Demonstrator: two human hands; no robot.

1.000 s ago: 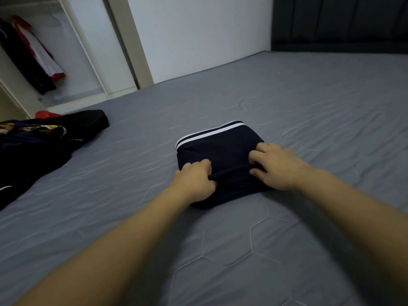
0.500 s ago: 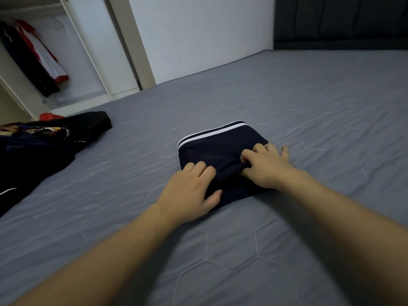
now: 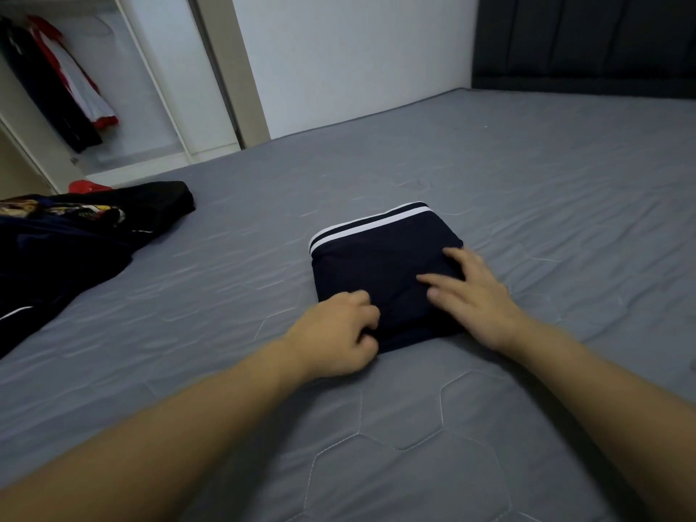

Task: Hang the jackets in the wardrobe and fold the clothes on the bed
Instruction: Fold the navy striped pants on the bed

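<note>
The folded navy garment [image 3: 380, 265] mid-bed [image 3: 414, 427] looks soft and light. Right hand [image 3: 474, 295] presses flat, fingers spread; left hand [image 3: 339, 333] pinches its near-left corner, the likeliest hold

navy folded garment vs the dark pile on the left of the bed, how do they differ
The navy folded garment is a neat, compact rectangle; the dark pile lies sprawled and unfolded. The garment sits mid-bed under the left hand and right hand; the pile lies untouched at the bed's left edge. The pile shows a colourful print; the garment only white stripes. Both are dark.
</note>
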